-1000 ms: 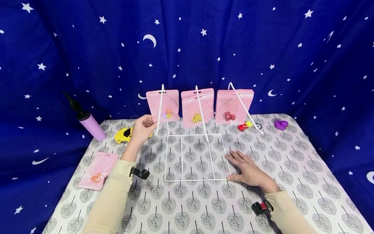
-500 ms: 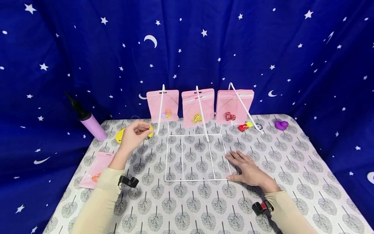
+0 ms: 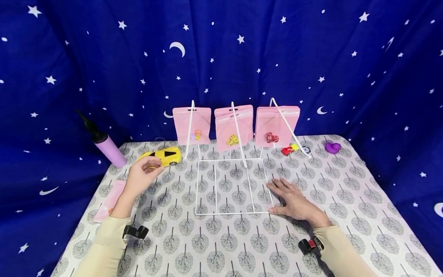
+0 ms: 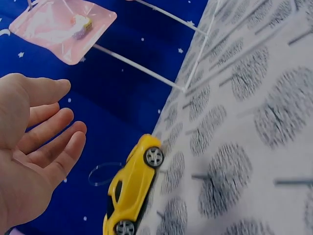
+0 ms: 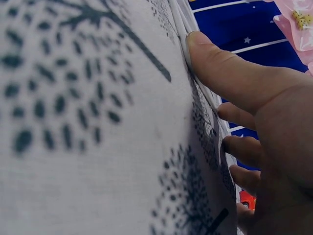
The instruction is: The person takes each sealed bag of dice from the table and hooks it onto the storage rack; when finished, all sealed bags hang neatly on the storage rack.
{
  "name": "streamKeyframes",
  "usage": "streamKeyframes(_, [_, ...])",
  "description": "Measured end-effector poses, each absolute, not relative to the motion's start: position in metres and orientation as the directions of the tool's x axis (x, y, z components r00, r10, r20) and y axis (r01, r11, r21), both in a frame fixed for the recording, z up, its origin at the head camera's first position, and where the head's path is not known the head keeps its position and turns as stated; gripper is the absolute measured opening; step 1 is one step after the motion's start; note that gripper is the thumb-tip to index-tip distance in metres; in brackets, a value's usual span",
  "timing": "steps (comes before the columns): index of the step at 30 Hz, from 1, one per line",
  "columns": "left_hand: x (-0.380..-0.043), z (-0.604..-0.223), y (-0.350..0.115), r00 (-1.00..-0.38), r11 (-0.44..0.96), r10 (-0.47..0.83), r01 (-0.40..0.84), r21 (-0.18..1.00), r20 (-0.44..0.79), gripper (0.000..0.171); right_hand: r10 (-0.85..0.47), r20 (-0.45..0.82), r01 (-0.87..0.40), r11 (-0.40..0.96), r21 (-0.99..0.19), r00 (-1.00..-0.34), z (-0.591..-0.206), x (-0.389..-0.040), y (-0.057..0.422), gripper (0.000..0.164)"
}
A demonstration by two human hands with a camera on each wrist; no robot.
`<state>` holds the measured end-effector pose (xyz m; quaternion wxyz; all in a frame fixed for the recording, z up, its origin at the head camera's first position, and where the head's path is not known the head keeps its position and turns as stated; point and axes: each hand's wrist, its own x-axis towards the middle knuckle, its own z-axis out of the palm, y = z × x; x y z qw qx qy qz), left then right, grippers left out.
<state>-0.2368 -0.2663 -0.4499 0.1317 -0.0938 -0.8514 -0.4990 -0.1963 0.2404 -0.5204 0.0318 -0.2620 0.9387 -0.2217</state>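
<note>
My left hand (image 3: 141,177) hovers in front of the yellow toy car (image 3: 169,156), fingers loosely bent with nothing between them, as the left wrist view confirms. Below it lies a pink zip bag (image 3: 110,200) with orange dice inside, partly hidden by the forearm. My right hand (image 3: 294,200) rests with spread fingers at the right front corner of a white wire rack (image 3: 221,214); the thumb touches the base wire. On the rack's arms hang pink bags: the left bag (image 3: 181,123) with dice, the middle bag (image 3: 223,127) with yellow dice, the right bag (image 3: 287,125) with red dice.
A purple hand pump (image 3: 110,151) stands at the back left. At the back right are a red and yellow toy car (image 3: 290,149) and a purple rubber duck (image 3: 333,148). A blue star-print curtain (image 3: 221,50) rises behind the tree-patterned tablecloth (image 3: 228,242).
My left hand has drawn back from the left hanging bag, moving left and nearer past the yellow car toward the lying bag. The right hand has stayed at the rack's corner.
</note>
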Motion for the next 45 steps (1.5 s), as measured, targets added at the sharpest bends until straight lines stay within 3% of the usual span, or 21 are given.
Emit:
streamKeyframes(23, [-0.177,-0.474,-0.333,-0.945,0.607,-0.165,0.128,0.784,0.283,0.035,-0.511,0.089,-0.497,0.758,-0.423,-0.855,-0.522,-0.195,0.24,0.087])
streamKeyframes(30, [-0.164,-0.482,-0.349,-0.921,0.678,-0.316,-0.051,0.733,0.227,0.043,-0.517,0.099,-0.506,0.752,-0.422,-0.85,-0.523,-0.196,0.241,0.086])
streamKeyframes(38, [-0.155,-0.485,-0.359,-0.903,0.635,-0.413,-0.193,0.748,0.118,0.066,-0.511,0.086,-0.496,0.758,-0.424,-0.855,-0.523,-0.196,0.241,0.087])
streamKeyframes(45, [-0.15,-0.491,-0.365,-0.889,0.585,-0.452,-0.232,0.777,0.075,0.068,-0.506,0.07,-0.485,0.764,-0.425,-0.86,-0.524,-0.196,0.241,0.087])
